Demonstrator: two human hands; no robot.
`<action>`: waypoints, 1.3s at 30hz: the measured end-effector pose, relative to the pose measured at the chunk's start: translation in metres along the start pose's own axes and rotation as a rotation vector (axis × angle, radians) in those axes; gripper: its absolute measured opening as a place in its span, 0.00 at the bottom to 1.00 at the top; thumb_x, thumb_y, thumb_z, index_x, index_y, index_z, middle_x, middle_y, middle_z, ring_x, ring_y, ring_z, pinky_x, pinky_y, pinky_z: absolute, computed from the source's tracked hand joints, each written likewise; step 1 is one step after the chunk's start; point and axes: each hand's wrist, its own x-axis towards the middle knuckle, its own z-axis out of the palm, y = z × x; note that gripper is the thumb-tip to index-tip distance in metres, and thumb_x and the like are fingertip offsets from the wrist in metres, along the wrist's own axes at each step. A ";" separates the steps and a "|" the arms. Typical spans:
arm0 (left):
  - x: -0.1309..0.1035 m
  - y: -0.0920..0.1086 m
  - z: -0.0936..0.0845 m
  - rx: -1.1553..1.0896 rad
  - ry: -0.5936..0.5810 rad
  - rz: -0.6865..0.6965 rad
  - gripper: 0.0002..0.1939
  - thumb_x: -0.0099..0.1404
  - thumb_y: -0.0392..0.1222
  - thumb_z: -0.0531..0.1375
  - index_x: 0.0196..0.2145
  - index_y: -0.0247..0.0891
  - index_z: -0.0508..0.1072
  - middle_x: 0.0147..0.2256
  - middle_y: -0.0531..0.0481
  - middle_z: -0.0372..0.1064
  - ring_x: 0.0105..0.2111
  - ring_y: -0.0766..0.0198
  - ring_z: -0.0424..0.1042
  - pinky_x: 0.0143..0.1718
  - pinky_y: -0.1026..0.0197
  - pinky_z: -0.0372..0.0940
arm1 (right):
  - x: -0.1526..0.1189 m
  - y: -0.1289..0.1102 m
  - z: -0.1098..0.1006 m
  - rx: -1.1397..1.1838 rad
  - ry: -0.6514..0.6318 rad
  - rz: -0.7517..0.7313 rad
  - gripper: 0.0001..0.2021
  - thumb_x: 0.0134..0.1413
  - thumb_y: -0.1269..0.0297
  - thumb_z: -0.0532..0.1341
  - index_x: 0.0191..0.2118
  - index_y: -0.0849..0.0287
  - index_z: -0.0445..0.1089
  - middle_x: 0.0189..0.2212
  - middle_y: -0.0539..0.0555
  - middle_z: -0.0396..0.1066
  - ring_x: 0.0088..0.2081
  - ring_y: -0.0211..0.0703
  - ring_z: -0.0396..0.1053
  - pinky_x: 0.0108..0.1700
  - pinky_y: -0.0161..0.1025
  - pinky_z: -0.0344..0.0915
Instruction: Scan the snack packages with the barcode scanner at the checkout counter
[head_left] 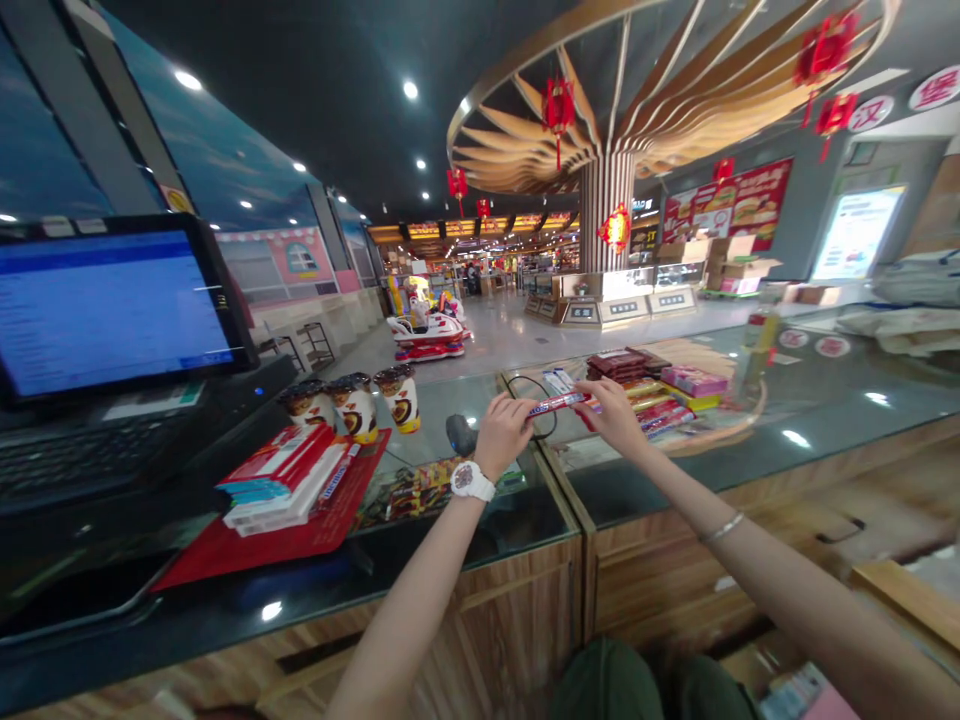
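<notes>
A thin red, white and blue candy stick (556,404) is held level above the glass counter, one end in each hand. My left hand (504,432), with a white watch on the wrist, is closed on its left end. Fingers of my right hand (611,415) pinch the right end. Just beyond my right hand lie brown packets (619,363), yellow and red packets (664,412) and a pink box (695,380). A black mouse (460,434) rests on the glass left of my left hand.
At the left, red and white packs (281,475) are stacked on a red sheet (300,538), near lidded cups (399,398) and a monitor (112,310). Colourful packets (427,488) show by the glass below the mouse. A clear bottle-like item (757,345) stands at the right.
</notes>
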 end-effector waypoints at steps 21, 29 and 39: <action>0.082 0.126 0.106 -0.116 -0.220 0.285 0.07 0.67 0.34 0.58 0.41 0.38 0.74 0.42 0.44 0.77 0.45 0.57 0.73 0.56 0.51 0.62 | -0.086 0.122 -0.121 -0.224 -0.004 0.203 0.12 0.60 0.62 0.57 0.47 0.56 0.72 0.41 0.60 0.75 0.44 0.55 0.71 0.49 0.53 0.67; 0.101 0.140 0.131 -0.143 -0.236 0.302 0.05 0.65 0.32 0.59 0.36 0.38 0.74 0.37 0.44 0.77 0.43 0.56 0.73 0.50 0.53 0.64 | -0.084 0.153 -0.122 -0.184 -0.120 0.298 0.14 0.56 0.68 0.58 0.49 0.57 0.69 0.44 0.58 0.76 0.46 0.50 0.73 0.49 0.49 0.69; 0.100 0.143 0.141 -0.104 -0.308 0.312 0.03 0.64 0.33 0.61 0.36 0.38 0.74 0.36 0.45 0.76 0.40 0.56 0.74 0.47 0.54 0.65 | -0.088 0.164 -0.117 -0.175 -0.229 0.382 0.13 0.53 0.73 0.62 0.45 0.57 0.68 0.41 0.56 0.77 0.44 0.48 0.75 0.47 0.43 0.69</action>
